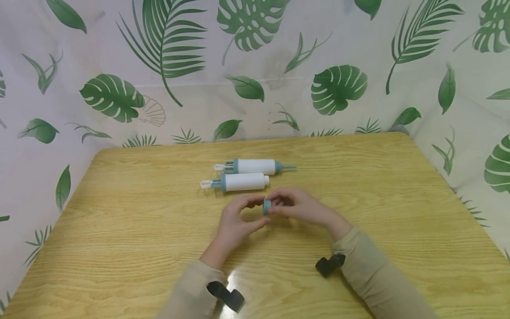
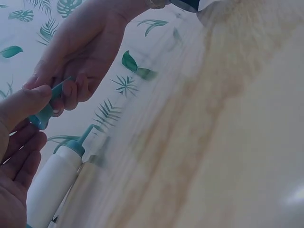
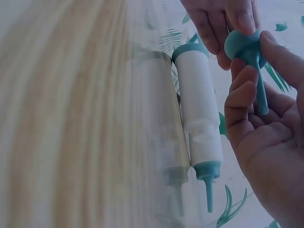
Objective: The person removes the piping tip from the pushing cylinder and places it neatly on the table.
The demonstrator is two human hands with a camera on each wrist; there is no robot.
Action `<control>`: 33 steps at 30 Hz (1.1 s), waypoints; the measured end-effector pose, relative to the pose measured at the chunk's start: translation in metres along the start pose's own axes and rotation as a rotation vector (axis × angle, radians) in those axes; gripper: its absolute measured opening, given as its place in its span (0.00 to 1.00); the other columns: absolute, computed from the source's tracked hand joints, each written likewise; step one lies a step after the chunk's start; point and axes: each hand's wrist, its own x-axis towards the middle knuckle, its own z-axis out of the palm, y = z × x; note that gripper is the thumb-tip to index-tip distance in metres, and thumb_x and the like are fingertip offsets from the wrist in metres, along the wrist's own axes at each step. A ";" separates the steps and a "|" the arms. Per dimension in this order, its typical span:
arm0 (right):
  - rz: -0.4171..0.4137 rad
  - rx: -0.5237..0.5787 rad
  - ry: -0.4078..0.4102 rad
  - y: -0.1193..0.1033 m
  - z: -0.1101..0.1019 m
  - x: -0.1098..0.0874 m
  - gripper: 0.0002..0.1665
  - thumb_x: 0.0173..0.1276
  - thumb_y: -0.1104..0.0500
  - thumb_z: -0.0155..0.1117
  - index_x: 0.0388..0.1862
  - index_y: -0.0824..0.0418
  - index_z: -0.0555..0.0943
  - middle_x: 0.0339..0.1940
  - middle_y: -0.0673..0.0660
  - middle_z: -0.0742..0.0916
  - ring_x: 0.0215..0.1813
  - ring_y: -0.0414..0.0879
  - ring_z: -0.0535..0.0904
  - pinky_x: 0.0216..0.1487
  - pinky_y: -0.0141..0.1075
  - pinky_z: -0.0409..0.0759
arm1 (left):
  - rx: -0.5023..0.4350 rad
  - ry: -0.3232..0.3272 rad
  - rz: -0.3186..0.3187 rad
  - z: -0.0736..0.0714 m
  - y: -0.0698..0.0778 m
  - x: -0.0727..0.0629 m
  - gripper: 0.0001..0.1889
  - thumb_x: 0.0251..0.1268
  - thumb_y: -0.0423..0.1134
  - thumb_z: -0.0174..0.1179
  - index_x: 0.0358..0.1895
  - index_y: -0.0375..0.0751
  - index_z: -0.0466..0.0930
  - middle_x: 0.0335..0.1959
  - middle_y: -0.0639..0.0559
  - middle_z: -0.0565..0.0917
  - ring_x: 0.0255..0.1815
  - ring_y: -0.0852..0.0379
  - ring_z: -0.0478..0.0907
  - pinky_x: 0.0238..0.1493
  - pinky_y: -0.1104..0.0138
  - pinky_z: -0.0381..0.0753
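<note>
Between both hands is a teal nozzle cap (image 1: 267, 207), a round cup with a thin spout. My right hand (image 1: 304, 208) pinches it between thumb and forefinger, and the spout (image 3: 262, 95) runs down past the curled fingers in the right wrist view. My left hand (image 1: 235, 223) has its thumb and fingertips around the open side of the cap. Just beyond the hands lies a white syringe (image 1: 245, 181) with a teal collar, a white pull loop and a bare white tip. Behind it a second syringe (image 1: 256, 166) bears a teal nozzle (image 1: 286, 167).
Both syringes lie side by side on the wood-grain table (image 1: 131, 212), their tips to the right. A leaf-patterned sheet (image 1: 279, 106) rises behind the table and along its sides. Each sleeve carries a black wrist strap mount (image 1: 226, 296).
</note>
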 end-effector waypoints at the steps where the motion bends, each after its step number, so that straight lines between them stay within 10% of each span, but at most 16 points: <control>1: -0.001 0.001 0.000 0.000 0.001 0.000 0.15 0.68 0.58 0.63 0.51 0.64 0.79 0.39 0.55 0.84 0.41 0.47 0.80 0.36 0.37 0.80 | 0.001 0.008 -0.003 0.001 0.000 0.000 0.24 0.45 0.32 0.75 0.51 0.40 0.82 0.45 0.50 0.83 0.48 0.54 0.78 0.51 0.60 0.76; 33: 0.037 -0.031 0.080 0.003 -0.010 -0.002 0.07 0.68 0.59 0.63 0.42 0.61 0.80 0.36 0.56 0.83 0.37 0.49 0.79 0.36 0.38 0.80 | -0.026 0.087 -0.109 -0.014 -0.009 0.001 0.19 0.48 0.36 0.75 0.46 0.38 0.85 0.41 0.56 0.83 0.44 0.60 0.77 0.49 0.61 0.77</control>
